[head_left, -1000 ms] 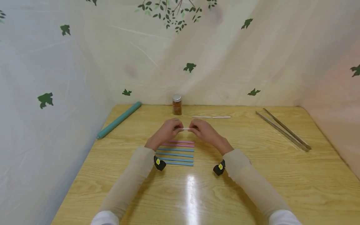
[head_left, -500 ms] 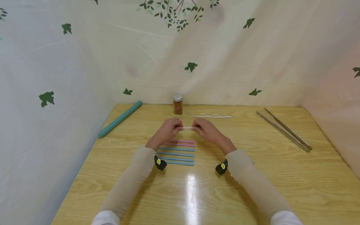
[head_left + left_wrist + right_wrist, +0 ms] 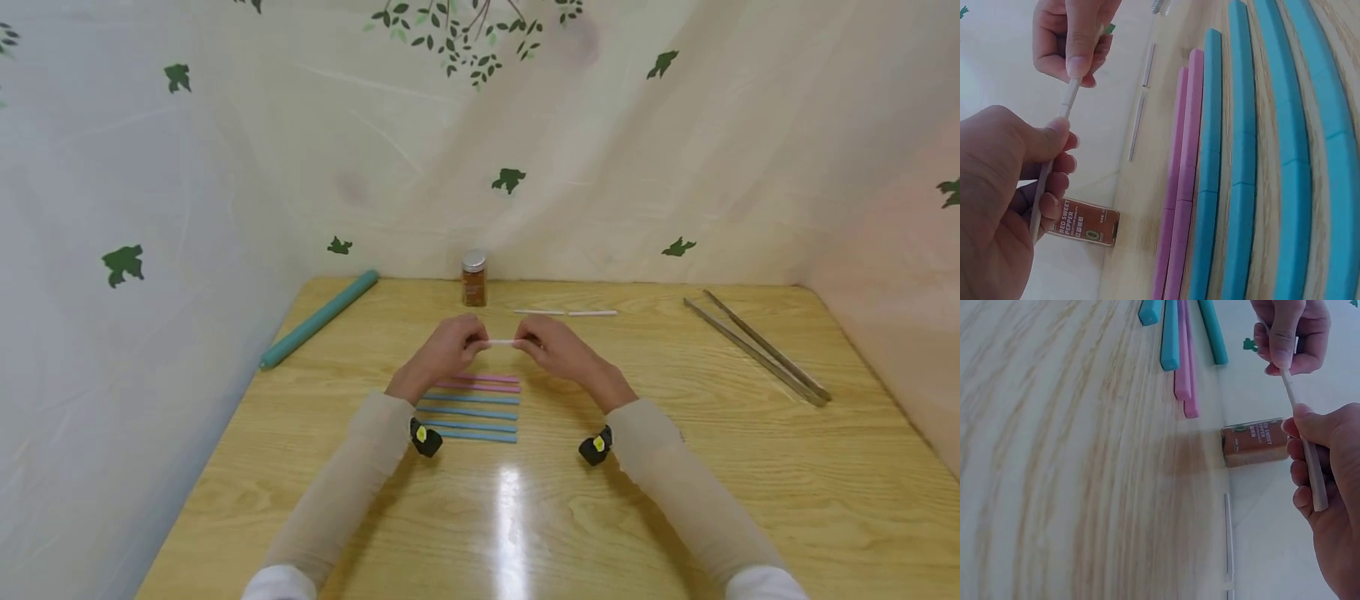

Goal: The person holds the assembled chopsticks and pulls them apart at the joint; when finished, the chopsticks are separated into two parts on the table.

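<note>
A thin white stick (image 3: 502,342) spans both hands above the table, with a fine seam line around it in the left wrist view. My left hand (image 3: 447,348) pinches one end between thumb and fingers, and the rest of that end runs under its curled fingers (image 3: 1054,181). At the other end my right hand (image 3: 558,350) pinches it likewise, and the stick's blunt tip shows along its palm in the right wrist view. Two pink sticks (image 3: 487,388) and several blue sticks (image 3: 480,412) lie in parallel rows below the left hand, partly hidden by it.
Behind the hands stand a jar of red sweet pepper (image 3: 474,282) and two white sticks (image 3: 592,313) lying end to end. A green rod (image 3: 321,318) lies at the table's left edge, metal tongs (image 3: 765,354) at the right. Cloth walls (image 3: 420,167) enclose the back and sides.
My right hand has shifted slightly to the right, so a longer stretch of the white stick shows between the hands. My left hand stays nearly in place, and both keep their pinch.
</note>
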